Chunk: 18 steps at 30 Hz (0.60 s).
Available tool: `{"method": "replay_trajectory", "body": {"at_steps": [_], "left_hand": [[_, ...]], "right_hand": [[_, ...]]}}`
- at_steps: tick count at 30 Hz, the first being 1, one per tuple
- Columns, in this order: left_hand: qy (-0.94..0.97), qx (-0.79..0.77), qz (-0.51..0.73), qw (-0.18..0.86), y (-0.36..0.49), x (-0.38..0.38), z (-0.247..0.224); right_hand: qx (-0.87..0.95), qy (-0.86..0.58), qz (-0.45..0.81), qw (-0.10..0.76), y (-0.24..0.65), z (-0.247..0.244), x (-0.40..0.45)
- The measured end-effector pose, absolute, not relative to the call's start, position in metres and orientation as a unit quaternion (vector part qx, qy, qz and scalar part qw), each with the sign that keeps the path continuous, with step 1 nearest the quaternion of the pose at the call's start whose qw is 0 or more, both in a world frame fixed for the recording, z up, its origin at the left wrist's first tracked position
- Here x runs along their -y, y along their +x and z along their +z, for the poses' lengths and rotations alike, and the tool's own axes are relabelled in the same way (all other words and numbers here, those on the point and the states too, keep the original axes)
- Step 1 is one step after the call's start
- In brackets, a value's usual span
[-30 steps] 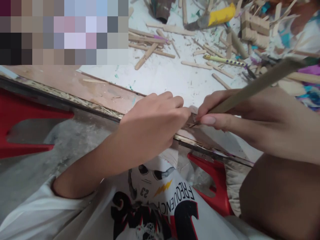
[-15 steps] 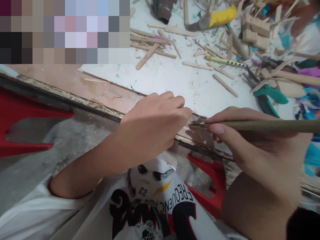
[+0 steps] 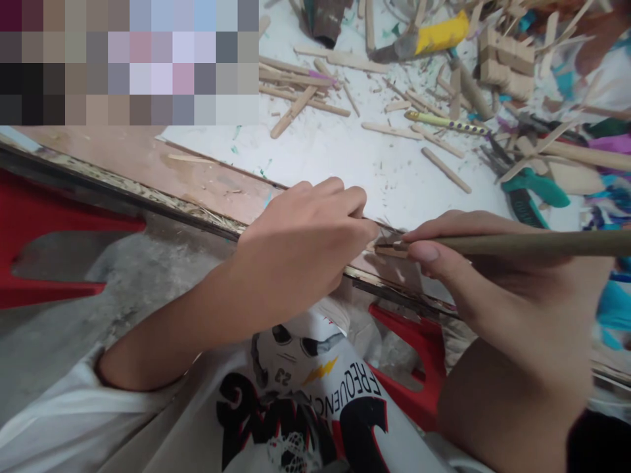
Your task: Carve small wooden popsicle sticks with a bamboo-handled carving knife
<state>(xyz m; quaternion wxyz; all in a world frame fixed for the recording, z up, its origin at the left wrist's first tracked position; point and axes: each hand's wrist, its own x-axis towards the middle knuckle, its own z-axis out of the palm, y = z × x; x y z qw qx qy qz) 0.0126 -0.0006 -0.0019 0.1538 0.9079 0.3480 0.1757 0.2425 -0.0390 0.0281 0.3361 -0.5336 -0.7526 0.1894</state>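
My left hand point(image 3: 310, 246) is closed in a fist at the table's front edge, knuckles up. A short end of a light wooden stick point(image 3: 393, 252) shows by its fingertips; the rest is hidden under the hand. To the right, my right hand point(image 3: 486, 279) pinches a thin-bladed carving tool point(image 3: 532, 244) near its front, thumb and index finger on either side. Its long, round, olive-brown handle runs off to the right. The narrow dark metal tip points left and meets the stick, close to my left fingers.
Loose wooden sticks point(image 3: 446, 169) and shavings litter the white board point(image 3: 315, 148). Green-handled pliers point(image 3: 542, 187), a yellow-handled tool point(image 3: 441, 33), a patterned yellow strip point(image 3: 446, 123) and a stick bundle point(image 3: 507, 66) lie beyond. Red stools point(image 3: 419, 361) stand below the table edge point(image 3: 197, 220).
The carving tool's handle has tipped slightly and its tip has shifted a little to the right along the stick. My left hand stays nearly still.
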Motion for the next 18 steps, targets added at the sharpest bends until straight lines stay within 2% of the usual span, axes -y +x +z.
{"method": "replay_trajectory", "body": {"at_steps": [18], "left_hand": [[0.907, -0.353, 0.171, 0.151, 0.013, 0.001, -0.001]], "right_hand": [[0.814, -0.482, 0.194, 0.259, 0.242, 0.038, 0.027]]}}
